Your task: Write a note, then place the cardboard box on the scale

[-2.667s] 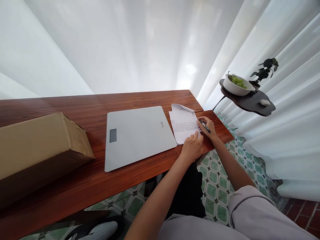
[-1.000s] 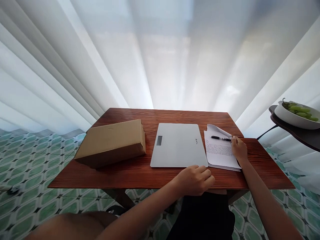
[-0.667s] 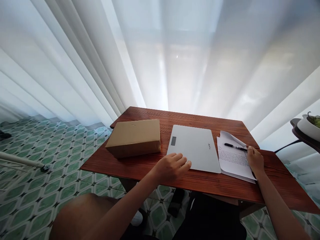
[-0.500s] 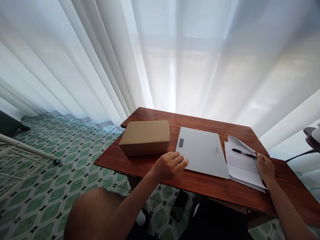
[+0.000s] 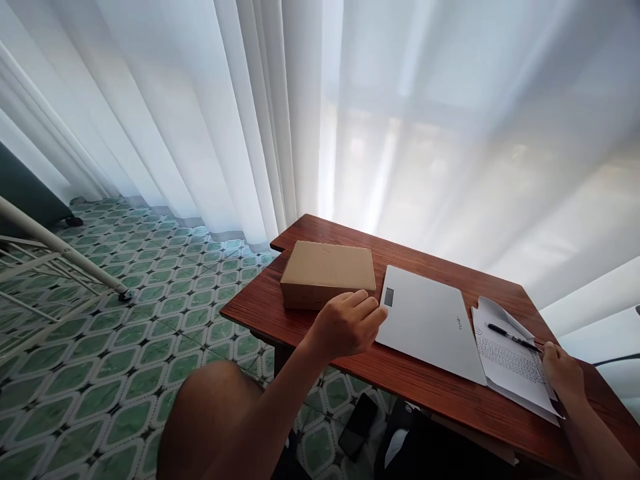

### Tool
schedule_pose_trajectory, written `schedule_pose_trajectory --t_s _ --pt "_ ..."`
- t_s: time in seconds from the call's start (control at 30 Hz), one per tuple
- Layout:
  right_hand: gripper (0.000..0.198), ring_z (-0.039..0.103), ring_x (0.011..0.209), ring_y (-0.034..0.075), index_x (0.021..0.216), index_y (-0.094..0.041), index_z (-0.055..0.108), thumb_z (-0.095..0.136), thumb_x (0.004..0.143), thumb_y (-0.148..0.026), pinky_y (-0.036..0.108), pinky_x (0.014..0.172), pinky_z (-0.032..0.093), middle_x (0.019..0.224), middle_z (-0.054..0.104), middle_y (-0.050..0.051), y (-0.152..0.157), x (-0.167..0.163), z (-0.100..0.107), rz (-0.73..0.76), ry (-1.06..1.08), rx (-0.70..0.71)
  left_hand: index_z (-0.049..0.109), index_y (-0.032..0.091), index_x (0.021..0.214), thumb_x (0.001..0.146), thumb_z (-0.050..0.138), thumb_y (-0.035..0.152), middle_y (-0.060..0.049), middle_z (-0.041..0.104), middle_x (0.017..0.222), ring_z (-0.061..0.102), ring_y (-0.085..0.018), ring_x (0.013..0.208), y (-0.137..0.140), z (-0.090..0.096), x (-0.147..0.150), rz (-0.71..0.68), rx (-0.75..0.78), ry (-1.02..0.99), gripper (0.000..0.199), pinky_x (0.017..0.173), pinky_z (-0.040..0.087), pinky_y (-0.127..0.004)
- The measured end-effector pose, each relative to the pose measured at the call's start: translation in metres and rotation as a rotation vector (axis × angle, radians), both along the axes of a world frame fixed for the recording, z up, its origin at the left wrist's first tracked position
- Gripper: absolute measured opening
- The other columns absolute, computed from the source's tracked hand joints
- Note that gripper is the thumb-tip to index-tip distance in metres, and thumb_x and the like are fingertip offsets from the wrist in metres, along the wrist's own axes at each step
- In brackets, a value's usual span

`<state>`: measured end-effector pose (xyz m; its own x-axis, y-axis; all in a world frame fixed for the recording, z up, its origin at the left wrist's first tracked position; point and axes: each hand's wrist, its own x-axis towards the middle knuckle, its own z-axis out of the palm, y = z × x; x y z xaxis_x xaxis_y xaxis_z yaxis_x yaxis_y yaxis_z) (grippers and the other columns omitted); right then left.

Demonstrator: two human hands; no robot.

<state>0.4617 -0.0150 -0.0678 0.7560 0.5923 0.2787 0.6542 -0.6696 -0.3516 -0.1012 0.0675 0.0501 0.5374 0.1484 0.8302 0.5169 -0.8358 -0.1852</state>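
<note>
My left hand (image 5: 353, 323) hovers at the table's near edge, palm down, between a closed cardboard box (image 5: 327, 267) and a flat silver-grey scale (image 5: 430, 320). Its fingers are curled together and their undersides are hidden, so I cannot tell whether anything is in them. The scale has a small dark display (image 5: 389, 297) at its left side. My right hand (image 5: 565, 373) is closed at the right edge of several sheets of handwritten paper (image 5: 510, 363). A black pen (image 5: 511, 335) slants across the sheets, its right end between my fingers.
The reddish wooden table (image 5: 420, 373) carries these things. Behind it hang white curtains (image 5: 225, 120). On the tiled floor lies a black phone (image 5: 359, 427). A white metal frame on wheels (image 5: 65, 250) stands at the left. My knee (image 5: 215, 407) is below the table's left front.
The view has turned left, so the table and everything on it sit farther right and slightly tilted. Both hands keep about the same places beside the box, scale and papers.
</note>
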Motion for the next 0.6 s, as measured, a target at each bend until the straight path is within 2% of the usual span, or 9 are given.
schedule_pose_trajectory --t_s 0.1,0.2,0.27,0.43,0.6 --pt "0.032 0.051 0.059 0.028 0.064 -0.028 0.048 0.033 0.090 -0.036 0.041 0.064 0.042 0.080 0.066 0.017 0.001 -0.025 0.023 0.004 0.032 0.001 0.057 0.017 0.082 0.082 0.050 0.006 0.001 0.055 0.067 0.045 -0.014 0.064 0.001 0.009 -0.013 0.041 -0.027 -0.024 0.013 0.056 0.038 -0.028" --pt "0.031 0.048 0.060 0.026 0.066 -0.027 0.045 0.032 0.092 -0.038 0.039 0.062 0.038 0.076 0.064 0.015 0.009 -0.062 0.047 0.070 -0.038 0.008 0.060 0.016 0.084 0.083 0.049 0.006 -0.001 0.060 0.071 0.050 -0.015 0.066 0.003 0.017 -0.027 0.093 -0.070 -0.044 0.015 0.057 0.041 -0.029" --pt "0.031 0.048 0.060 0.025 0.068 -0.025 0.047 0.034 0.092 -0.040 0.037 0.062 0.036 0.073 0.063 0.012 0.019 -0.092 0.064 0.162 -0.087 0.026 0.062 0.014 0.092 0.083 0.048 0.005 -0.002 0.064 0.077 0.056 -0.016 0.072 0.004 0.021 -0.036 0.130 -0.117 -0.073 0.018 0.060 0.045 -0.029" --pt "0.038 0.055 0.064 0.024 0.075 -0.021 0.057 0.032 0.092 -0.045 0.036 0.064 0.038 0.072 0.065 0.013 0.052 -0.184 0.102 0.411 -0.175 0.262 0.062 0.016 0.110 0.088 0.044 0.007 -0.003 0.069 0.093 0.063 -0.018 0.091 0.007 0.032 -0.059 0.266 -0.275 -0.175 0.030 0.073 0.052 -0.030" --pt "0.036 0.065 0.074 0.021 0.099 -0.020 0.064 0.040 0.093 -0.046 0.035 0.073 0.047 0.090 0.072 0.009 0.080 -0.272 0.117 0.593 0.011 0.349 0.058 0.020 0.124 0.094 0.043 0.020 -0.004 0.070 0.108 0.064 -0.021 0.101 0.009 0.036 -0.074 0.497 -0.428 -0.241 0.034 0.076 0.052 -0.032"
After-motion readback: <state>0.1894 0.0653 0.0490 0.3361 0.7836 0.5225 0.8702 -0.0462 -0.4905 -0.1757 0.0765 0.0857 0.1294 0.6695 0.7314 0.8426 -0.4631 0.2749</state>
